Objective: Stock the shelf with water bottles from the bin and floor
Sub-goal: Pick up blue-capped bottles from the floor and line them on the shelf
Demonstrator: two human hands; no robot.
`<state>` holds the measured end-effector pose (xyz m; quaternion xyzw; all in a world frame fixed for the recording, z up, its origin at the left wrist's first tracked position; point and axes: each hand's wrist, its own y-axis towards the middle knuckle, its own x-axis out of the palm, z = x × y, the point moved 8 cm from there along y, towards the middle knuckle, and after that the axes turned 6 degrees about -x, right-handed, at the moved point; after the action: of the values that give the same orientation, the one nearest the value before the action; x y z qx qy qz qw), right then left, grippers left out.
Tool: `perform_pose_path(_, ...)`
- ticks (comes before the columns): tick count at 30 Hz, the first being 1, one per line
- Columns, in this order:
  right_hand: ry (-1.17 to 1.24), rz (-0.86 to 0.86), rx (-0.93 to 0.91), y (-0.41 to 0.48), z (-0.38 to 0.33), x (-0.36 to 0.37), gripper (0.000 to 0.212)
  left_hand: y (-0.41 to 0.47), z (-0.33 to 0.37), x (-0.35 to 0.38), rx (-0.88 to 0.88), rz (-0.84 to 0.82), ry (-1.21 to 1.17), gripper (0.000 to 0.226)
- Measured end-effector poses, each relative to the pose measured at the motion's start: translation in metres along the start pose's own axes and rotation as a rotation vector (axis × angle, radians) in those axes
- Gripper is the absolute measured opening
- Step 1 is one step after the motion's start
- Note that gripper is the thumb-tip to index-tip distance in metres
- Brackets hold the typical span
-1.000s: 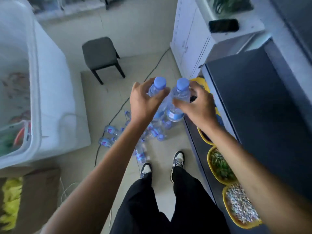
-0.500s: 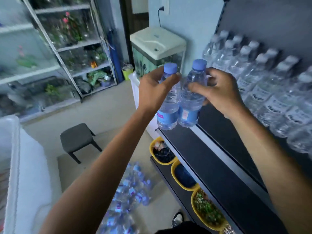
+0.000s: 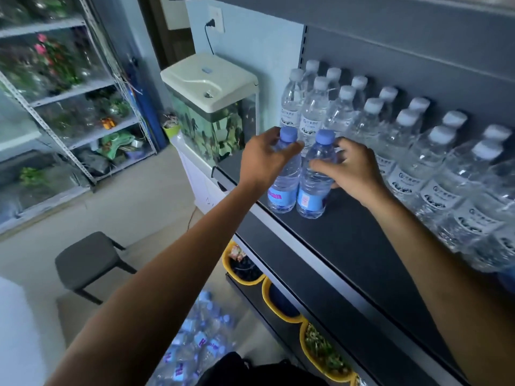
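Two clear water bottles with blue caps and blue labels stand side by side on the dark shelf (image 3: 345, 246), near its front left corner. My left hand (image 3: 264, 160) grips the left bottle (image 3: 282, 188) around its upper body. My right hand (image 3: 348, 168) grips the right bottle (image 3: 313, 190) the same way. Behind them, several white-capped bottles (image 3: 418, 151) fill the back of the shelf in rows. More blue-label bottles (image 3: 200, 341) lie in a pile on the floor below.
Yellow bowls (image 3: 245, 274) with plants and gravel line a lower shelf under the dark one. A fish tank (image 3: 211, 112) with a cream lid stands left of the shelf. A grey stool (image 3: 89, 260) sits on the floor, and a metal rack (image 3: 64, 93) of plants stands far left.
Both hands lifted the two bottles up from floor level, carried them right and forward, and lowered them onto the shelf, where their bases now rest.
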<state>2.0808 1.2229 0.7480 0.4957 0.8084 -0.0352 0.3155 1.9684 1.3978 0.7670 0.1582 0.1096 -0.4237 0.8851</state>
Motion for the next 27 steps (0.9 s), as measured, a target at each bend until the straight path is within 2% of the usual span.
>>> perform_pose_path(3, 0.041, 0.018, -0.015, -0.007, 0.000, 0.004, 0.039, 0.011, -0.020, 0.008, 0.083, -0.152, 0.064, 0.038)
perform_pose_path(6, 0.106, 0.136, -0.069, -0.027, 0.000, 0.010, 0.032, 0.016, -0.068, 0.018, 0.057, -0.408, 0.149, 0.066)
perform_pose_path(8, 0.133, 0.250, -0.053, -0.042, 0.005, 0.015, 0.037, 0.009, -0.086, 0.026, 0.047, -0.555, 0.137, 0.077)
perform_pose_path(10, 0.173, 0.355, -0.010, -0.056, 0.015, 0.022, 0.048, 0.002, -0.090, 0.031, 0.089, -0.626, 0.062, 0.080)
perform_pose_path(12, 0.180, 0.429, -0.009, -0.067, 0.023, 0.033, 0.061, 0.005, -0.096, 0.034, 0.139, -0.562, 0.111, 0.074)
perform_pose_path(15, 0.123, 0.523, 0.048, -0.080, 0.038, 0.052, 0.073, 0.016, -0.105, 0.040, 0.106, -0.393, 0.200, 0.061)
perform_pose_path(18, 0.199, 0.599, 0.075, -0.087, 0.049, 0.066, 0.068, 0.016, -0.113, 0.050, 0.088, -0.305, 0.215, 0.062)
perform_pose_path(22, 0.248, 0.588, 0.080, -0.091, 0.054, 0.071, 0.059, 0.010, -0.129, 0.056, 0.234, -0.321, 0.343, 0.072)
perform_pose_path(27, 0.264, 0.605, 0.069, -0.086, 0.060, 0.071, 0.051, 0.015, -0.135, 0.049, 0.206, -0.325, 0.257, 0.063)
